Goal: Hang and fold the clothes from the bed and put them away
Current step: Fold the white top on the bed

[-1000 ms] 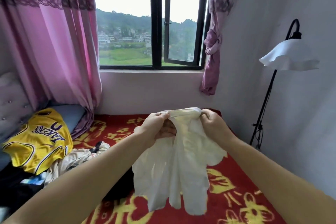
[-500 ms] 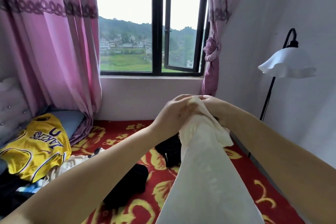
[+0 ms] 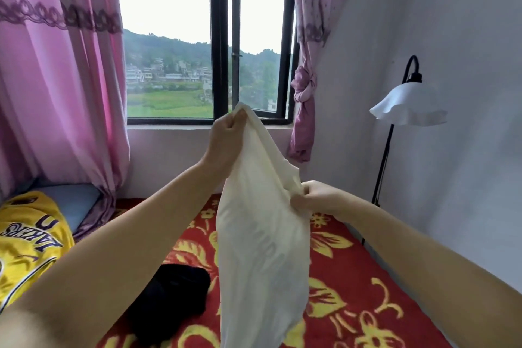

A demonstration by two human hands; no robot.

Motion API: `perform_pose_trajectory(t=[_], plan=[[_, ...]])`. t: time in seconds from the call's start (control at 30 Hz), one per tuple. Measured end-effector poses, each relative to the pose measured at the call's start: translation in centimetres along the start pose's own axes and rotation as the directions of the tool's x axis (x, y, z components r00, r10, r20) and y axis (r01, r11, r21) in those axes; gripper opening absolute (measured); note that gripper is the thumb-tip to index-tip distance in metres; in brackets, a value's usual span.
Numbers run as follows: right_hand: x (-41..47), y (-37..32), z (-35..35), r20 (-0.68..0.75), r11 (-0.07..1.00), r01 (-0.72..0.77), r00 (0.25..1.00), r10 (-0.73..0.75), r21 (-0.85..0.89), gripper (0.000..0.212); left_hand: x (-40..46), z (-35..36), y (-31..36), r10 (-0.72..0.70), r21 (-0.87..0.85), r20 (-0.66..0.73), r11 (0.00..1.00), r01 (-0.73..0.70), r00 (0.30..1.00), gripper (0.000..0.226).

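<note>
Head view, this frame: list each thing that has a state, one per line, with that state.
Cream garment: held up above the bed, hanging down.
Left hand: pinches the garment's top.
Right hand: grips the garment's side edge, lower down.
Yellow jersey: lying unfolded on the bed.
Black garment: crumpled on the red blanket.
Window: right pane swung open.
Right curtain: tied in a knot.
Left curtain: hanging loose.

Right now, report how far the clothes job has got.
Done: nothing in view looks folded or hung yet. In hand: the cream garment is held up over the bed, the left hand pinching its top and the right hand pinching its side edge. Left: the yellow Lakers jersey and the black garment lie loose on the bed.
</note>
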State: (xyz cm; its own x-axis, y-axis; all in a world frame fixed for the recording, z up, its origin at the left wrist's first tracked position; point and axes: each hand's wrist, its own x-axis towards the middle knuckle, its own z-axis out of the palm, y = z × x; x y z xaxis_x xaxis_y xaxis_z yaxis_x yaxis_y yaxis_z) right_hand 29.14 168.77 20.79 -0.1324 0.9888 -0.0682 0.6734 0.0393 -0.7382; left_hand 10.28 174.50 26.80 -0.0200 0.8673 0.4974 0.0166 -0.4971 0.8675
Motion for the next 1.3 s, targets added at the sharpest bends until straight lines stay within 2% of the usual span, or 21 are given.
perform_pose_trajectory(t=[0.13, 0.23, 0.3, 0.33, 0.37, 0.4, 0.43, 0.47, 0.5, 0.53, 0.57, 0.6, 0.7, 0.8, 0.9, 0.97, 1.07, 1.17, 1.27, 1.3], plan=[[-0.1, 2.6, 0.0, 0.112, 0.995, -0.050, 0.992, 0.060, -0.089, 0.024, 2.7, -4.0, -0.6, -0.054, 0.044, -0.211, 0.997, 0.064, 0.976, 0.030], [0.2, 2.4, -0.7, -0.007, 0.999, 0.026, 1.000, -0.026, -0.046, 0.016, 3.4, -7.2, -3.0, -0.042, 0.177, -0.274, 0.980, 0.094, 0.961, 0.030], [0.5, 1.3, -1.1, -0.094, 0.991, 0.110, 0.989, -0.116, -0.071, 0.012, 2.9, -8.0, -4.9, 0.003, 0.351, -0.224, 0.933, 0.078, 0.975, 0.018], [0.7, 0.5, -1.1, -0.116, 0.983, 0.158, 0.979, -0.168, -0.089, 0.018, 2.3, -8.0, -5.4, 0.026, 0.430, -0.167, 0.902, 0.049, 0.986, 0.020], [1.0, -0.3, -1.0, -0.118, 0.972, 0.205, 0.969, -0.219, -0.116, 0.024, 1.5, -8.0, -5.7, 0.074, 0.509, -0.070, 0.860, -0.028, 0.995, 0.032], [1.2, -1.1, -0.9, -0.102, 0.959, 0.246, 0.960, -0.261, -0.143, 0.027, 0.8, -7.9, -5.9, 0.136, 0.562, 0.094, 0.810, -0.165, 0.986, 0.048], [1.5, -1.8, -0.8, -0.080, 0.944, 0.283, 0.951, -0.299, -0.170, 0.027, 0.1, -7.6, -6.2, 0.165, 0.566, 0.292, 0.764, -0.310, 0.942, 0.063], [1.8, -2.5, -0.7, -0.060, 0.932, 0.311, 0.943, -0.327, -0.187, 0.022, -0.9, -7.1, -6.4, 0.126, 0.515, 0.484, 0.759, -0.399, 0.866, 0.074], [2.0, -3.1, -0.7, -0.039, 0.925, 0.326, 0.940, -0.339, -0.194, 0.015, -2.2, -6.3, -6.6, 0.020, 0.460, 0.630, 0.796, -0.393, 0.777, 0.080], [2.1, -3.7, -0.7, -0.016, 0.918, 0.339, 0.937, -0.350, -0.204, 0.009, -3.6, -5.3, -6.8, -0.098, 0.420, 0.710, 0.854, -0.307, 0.698, 0.080], [2.3, -4.3, -0.7, 0.003, 0.905, 0.355, 0.931, -0.365, -0.234, 0.008, -4.7, -4.5, -7.2, -0.179, 0.410, 0.736, 0.885, -0.220, 0.653, 0.074], [2.4, -4.7, -0.6, 0.028, 0.885, 0.372, 0.925, -0.379, -0.279, 0.011, -5.2, -3.6, -7.8, -0.214, 0.411, 0.728, 0.896, -0.165, 0.652, 0.065], [2.3, -5.5, -1.1, 0.137, 0.814, 0.416, 0.908, -0.396, -0.406, 0.013, -4.9, -2.6, -8.9, -0.191, 0.390, 0.672, 0.912, -0.123, 0.715, 0.024], [1.8, -5.3, -3.1, 0.161, 0.774, 0.359, 0.932, -0.324, -0.522, 0.014, -3.4, -3.3, -8.9, -0.220, 0.416, 0.624, 0.906, -0.080, 0.750, 0.030], [1.6, -4.6, -5.4, 0.164, 0.771, 0.231, 0.973, -0.165, -0.593, 0.023, -1.9, -4.1, -9.0, -0.217, 0.515, 0.631, 0.835, -0.193, 0.744, 0.029], [1.7, -3.9, -6.9, 0.142, 0.784, 0.116, 0.989, -0.036, -0.610, 0.020, -0.8, -4.8, -9.1, -0.223, 0.571, 0.634, 0.781, -0.253, 0.741, 0.023], [1.6, -2.4, -8.5, 0.099, 0.861, 0.031, 0.995, 0.023, -0.507, 0.022, 0.5, -5.7, -8.6, -0.237, 0.595, 0.657, 0.747, -0.298, 0.716, 0.026], [1.7, -1.1, -9.0, 0.021, 0.952, 0.085, 0.996, -0.083, -0.294, 0.026, 1.6, -6.6, -7.3, -0.258, 0.606, 0.675, 0.728, -0.321, 0.691, 0.025], [1.9, 0.3, -9.1, -0.070, 0.975, 0.159, 0.983, -0.172, -0.154, 0.022, 2.9, -8.1, -5.9, -0.354, 0.651, 0.699, 0.673, -0.349, 0.621, 0.019], [1.8, 0.6, -9.1, -0.105, 0.980, 0.174, 0.977, -0.184, -0.099, 0.022, 3.2, -8.7, -5.6, -0.376, 0.665, 0.690, 0.665, -0.339, 0.618, 0.020]])
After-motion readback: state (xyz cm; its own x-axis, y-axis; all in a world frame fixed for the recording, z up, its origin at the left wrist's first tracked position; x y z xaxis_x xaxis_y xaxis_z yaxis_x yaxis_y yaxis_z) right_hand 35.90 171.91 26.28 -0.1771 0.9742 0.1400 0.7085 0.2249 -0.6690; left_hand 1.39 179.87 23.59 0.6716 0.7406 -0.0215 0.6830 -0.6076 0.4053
